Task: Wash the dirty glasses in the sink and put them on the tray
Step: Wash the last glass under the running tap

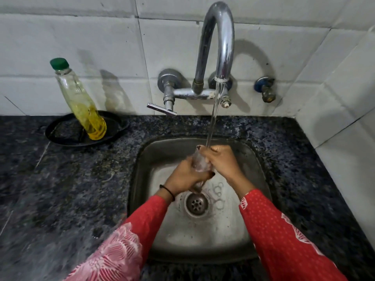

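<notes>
Sleeves (284, 230), red w/ white print: both forearms reach over sink (142, 159). Left hand (186, 175): grip curled round lower part of glass (199, 162); black band (168, 191) at wrist. Right hand (223, 161): grip wrapped on upper part of glass. Glass: clear, tilted, held btwn both hands above basin, under water stream (213, 118) from chrome tap (221, 37). Sink: steel, wet, drain (197, 203) below hands. Counter (60, 189): dark speckled stone. Bottle (81, 102), green cap, yellow liquid: stands in black dish (60, 130), back left, well apart from sink.
</notes>
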